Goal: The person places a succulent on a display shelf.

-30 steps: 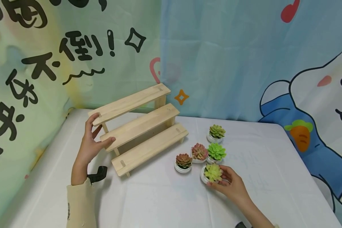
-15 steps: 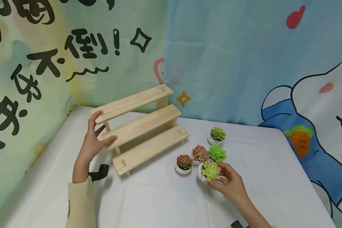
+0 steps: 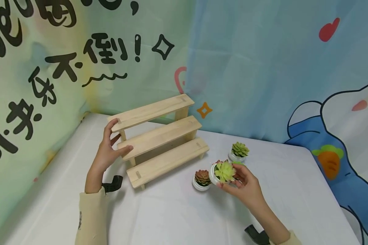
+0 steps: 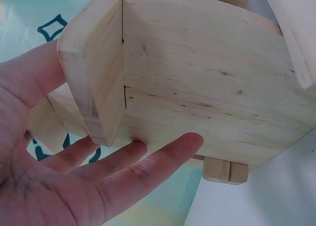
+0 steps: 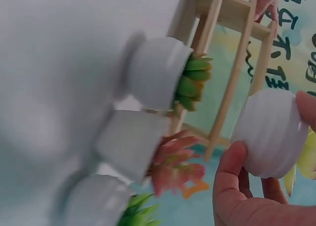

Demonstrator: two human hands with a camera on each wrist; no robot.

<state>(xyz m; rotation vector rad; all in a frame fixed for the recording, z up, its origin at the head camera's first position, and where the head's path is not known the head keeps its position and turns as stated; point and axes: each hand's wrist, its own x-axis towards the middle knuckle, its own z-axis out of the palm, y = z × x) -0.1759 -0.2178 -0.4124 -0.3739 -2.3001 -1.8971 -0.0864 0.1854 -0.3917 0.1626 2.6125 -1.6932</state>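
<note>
A three-step wooden shelf (image 3: 162, 136) stands at the back left of the white table (image 3: 171, 217). My left hand (image 3: 111, 149) rests against its left end with straight fingers, thumb on the middle step. In the left wrist view my left hand (image 4: 113, 169) lies flat along the shelf's side panel (image 4: 197, 88). My right hand (image 3: 231, 178) holds a yellow-green succulent (image 3: 224, 171) in a white pot, lifted off the table. The right wrist view shows my right hand's fingers (image 5: 232, 171) curled round the ribbed white pot (image 5: 271, 132), the shelf (image 5: 232, 63) beyond it.
A reddish-brown succulent (image 3: 202, 178) stands left of the lifted pot and a pale green succulent (image 3: 240, 149) behind it. A pink succulent (image 5: 173, 162) and another green one are mostly hidden by my right hand. Printed cloth backdrops close off the back and left.
My right hand has lifted the yellow-green succulent off the table and carried it up and a little left. My left hand has stayed on the shelf's end.
</note>
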